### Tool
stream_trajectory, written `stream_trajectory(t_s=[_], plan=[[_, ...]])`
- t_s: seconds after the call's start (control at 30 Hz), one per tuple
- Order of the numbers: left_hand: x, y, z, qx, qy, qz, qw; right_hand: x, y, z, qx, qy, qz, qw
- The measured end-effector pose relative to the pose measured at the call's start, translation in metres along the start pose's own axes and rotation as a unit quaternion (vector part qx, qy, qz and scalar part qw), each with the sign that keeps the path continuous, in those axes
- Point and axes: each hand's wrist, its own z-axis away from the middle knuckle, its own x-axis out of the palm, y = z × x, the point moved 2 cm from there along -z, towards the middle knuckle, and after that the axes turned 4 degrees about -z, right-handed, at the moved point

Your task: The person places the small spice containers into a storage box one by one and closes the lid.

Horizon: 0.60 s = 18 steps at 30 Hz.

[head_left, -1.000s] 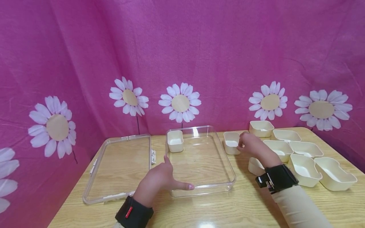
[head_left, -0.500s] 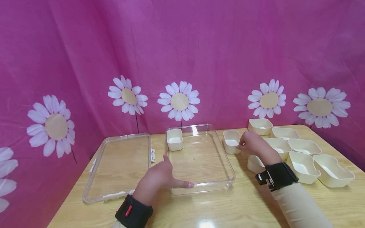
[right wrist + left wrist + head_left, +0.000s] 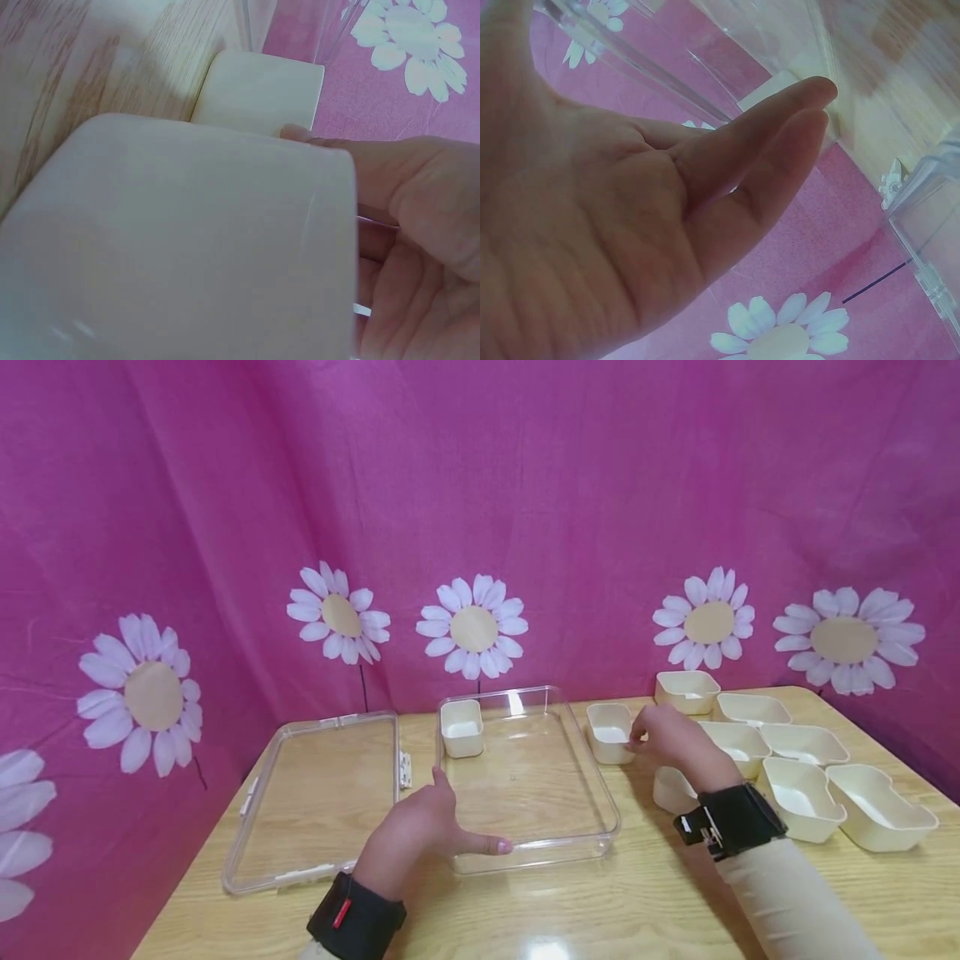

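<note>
Cream cup held upright, long axis pointed toward curtain, pinched by right hand, clear box touched by left hand, its fingers straight, thumb spread apart

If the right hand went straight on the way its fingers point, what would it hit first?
The small cream container just right of the clear box. The right hand looks to be at its edge, though contact is hard to judge.
</note>
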Motion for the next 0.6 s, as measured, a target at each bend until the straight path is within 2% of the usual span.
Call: stream_trajectory(t_s=[0.23,0.47,0.6], plan=[[0.0027,-0.0007,-0.0007,0.0,-0.004,0.021,0.9998,0.0033,0.0032,0.0026,0.019,0.007,0.001,1.0],[0.0034,-0.0016,0.0001,0.006,-0.001,0.007,1.0,0.006,0.0034,0.0038,0.03,0.013,0.008,0.999],[-0.0007,-0.0023,0.0008,0.007,0.004,0.005,1.0,0.0038,0.0006,-0.0004,0.02,0.011,0.019,1.0]])
